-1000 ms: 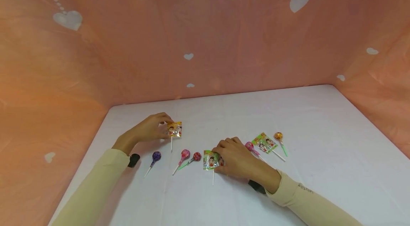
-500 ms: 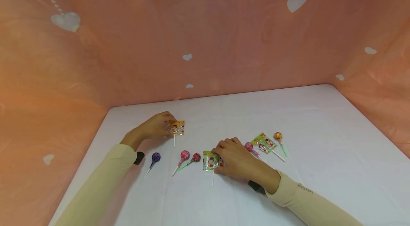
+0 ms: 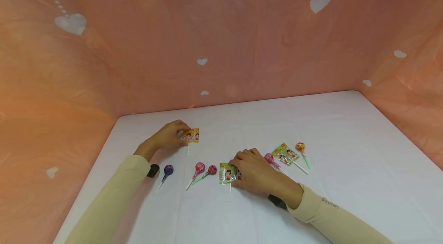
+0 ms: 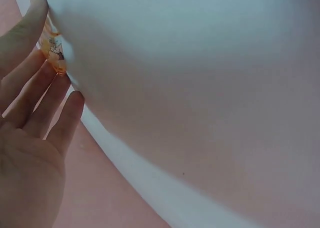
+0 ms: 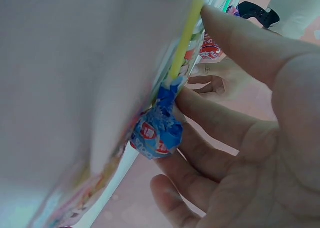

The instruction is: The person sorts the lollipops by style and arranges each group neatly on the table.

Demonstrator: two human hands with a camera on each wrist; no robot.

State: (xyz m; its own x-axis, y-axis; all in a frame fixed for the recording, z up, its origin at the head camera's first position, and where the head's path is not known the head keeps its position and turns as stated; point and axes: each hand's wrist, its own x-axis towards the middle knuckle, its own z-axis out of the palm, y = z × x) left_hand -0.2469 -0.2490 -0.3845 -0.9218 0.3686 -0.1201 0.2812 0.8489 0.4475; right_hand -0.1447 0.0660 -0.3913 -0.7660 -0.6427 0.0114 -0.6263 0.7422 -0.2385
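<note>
Eight wrapped sweets on a white table (image 3: 346,159), largest item first. Right hand (image 3: 254,171): curled over a green flat-pack lollipop (image 3: 227,174); the wrist view shows a blue ball lollipop (image 5: 157,130) against its fingers. Risk: either could slip unseen under the palm. Left hand (image 3: 169,136): fingertips pinch an orange flat-pack lollipop (image 3: 191,135) by its edge; the slick foil may slide free. Loose purple lollipop (image 3: 168,169) lies near the sleeve; a sweep could roll it.

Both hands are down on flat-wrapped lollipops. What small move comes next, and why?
Probably lift the left hand, pinching the orange-wrapped lollipop, clear of the table; the right hand already covers the green-wrapped lollipop.
</note>
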